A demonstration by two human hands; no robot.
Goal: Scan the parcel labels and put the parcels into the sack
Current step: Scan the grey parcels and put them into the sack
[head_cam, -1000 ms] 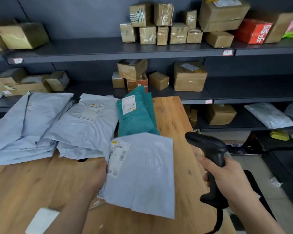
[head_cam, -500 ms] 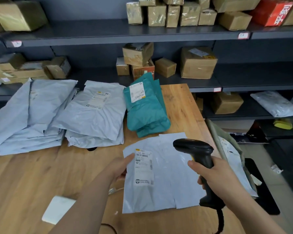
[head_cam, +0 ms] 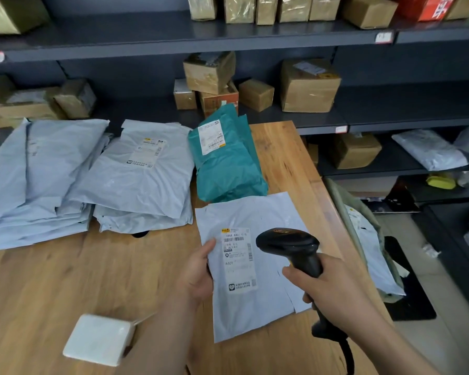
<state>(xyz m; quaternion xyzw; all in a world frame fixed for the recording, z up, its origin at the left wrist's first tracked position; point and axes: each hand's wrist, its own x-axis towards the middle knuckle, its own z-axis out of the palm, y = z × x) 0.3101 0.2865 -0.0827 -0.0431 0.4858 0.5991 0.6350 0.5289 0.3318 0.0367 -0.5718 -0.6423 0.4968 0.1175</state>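
Two stacks of grey mailers (head_cam: 46, 169) at ten o'clock, one teal parcel (head_cam: 225, 163) at twelve. Left hand (head_cam: 198, 274) pinches the one grey parcel (head_cam: 255, 309) on the table (head_cam: 65, 280) at six, label (head_cam: 238, 259) up. Right hand (head_cam: 336, 293) grips one barcode scanner (head_cam: 290, 242) over it. One sack (head_cam: 344, 212) at three.

L hand (head_cam: 199, 274) holds grey parcel (head_cam: 255, 315) at its left edge, label (head_cam: 238, 259) facing up, over wood table (head_cam: 65, 288). R hand (head_cam: 333, 290) grips black scanner (head_cam: 287, 240), head just right of label. Teal parcel (head_cam: 228, 169) behind; sack (head_cam: 339, 201) at table's right side.
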